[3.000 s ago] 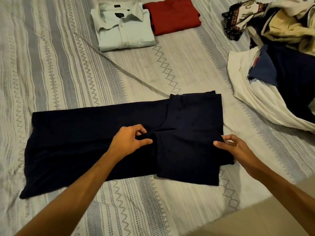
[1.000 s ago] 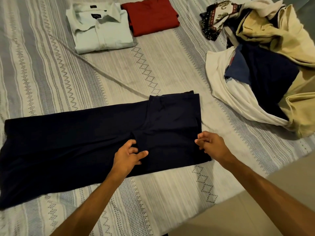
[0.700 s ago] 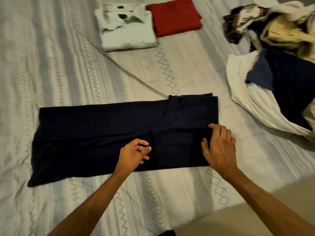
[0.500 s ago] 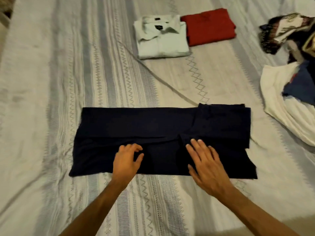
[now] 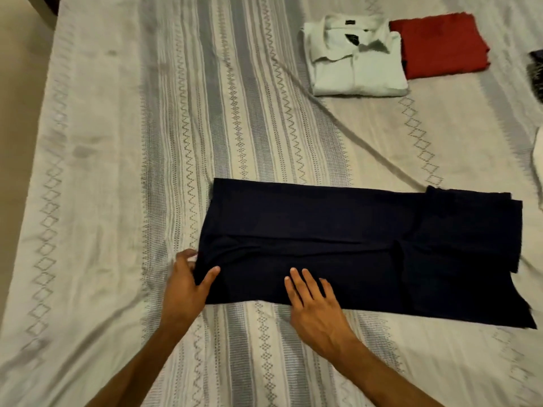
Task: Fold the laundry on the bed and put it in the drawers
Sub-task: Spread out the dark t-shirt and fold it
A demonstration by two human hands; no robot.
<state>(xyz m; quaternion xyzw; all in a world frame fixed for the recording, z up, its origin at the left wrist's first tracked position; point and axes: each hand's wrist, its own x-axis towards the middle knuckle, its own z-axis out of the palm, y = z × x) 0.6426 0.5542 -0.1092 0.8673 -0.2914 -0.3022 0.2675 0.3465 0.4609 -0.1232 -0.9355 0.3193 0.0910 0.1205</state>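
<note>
Two pieces are done: a folded white collared shirt (image 5: 357, 58) and a folded red cloth (image 5: 443, 45) lie side by side far up the bed. The long dark navy trousers (image 5: 338, 245) lie flat before me, part-folded. My left hand (image 5: 188, 284) pinches their left end; my right hand (image 5: 313, 306) presses flat, fingers straight. More folds and the drawers remain. The striped grey-and-white patterned bedsheet (image 5: 147, 142) is creased.
</note>
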